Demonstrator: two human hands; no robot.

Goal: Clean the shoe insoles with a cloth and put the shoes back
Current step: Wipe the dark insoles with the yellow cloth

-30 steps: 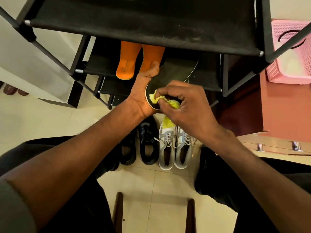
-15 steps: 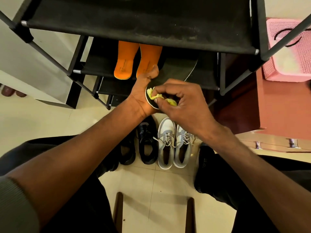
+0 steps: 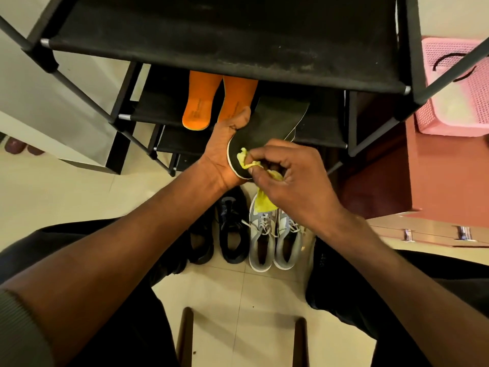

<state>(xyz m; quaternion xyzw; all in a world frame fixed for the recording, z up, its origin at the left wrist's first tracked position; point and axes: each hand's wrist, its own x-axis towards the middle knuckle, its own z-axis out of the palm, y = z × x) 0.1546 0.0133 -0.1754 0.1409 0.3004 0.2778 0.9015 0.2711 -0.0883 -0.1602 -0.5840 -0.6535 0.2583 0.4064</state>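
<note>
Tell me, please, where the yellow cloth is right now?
In the head view's centre, the right hand pinches the cloth against the dark insole, above the grey shoes.

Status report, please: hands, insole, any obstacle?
Left hand holds dark insole. Right hand pinches yellow cloth on its heel. Nothing in the way.

Counted: two orange insoles (image 3: pixel 197 108) on the rack (image 3: pixel 225 43), one dark insole (image 3: pixel 267 123), one yellow cloth (image 3: pixel 248 164). Floor held two black shoes (image 3: pixel 232 229) and two grey shoes (image 3: pixel 275 242). One pink basket (image 3: pixel 455 102). Two hands (image 3: pixel 219 154).
</note>
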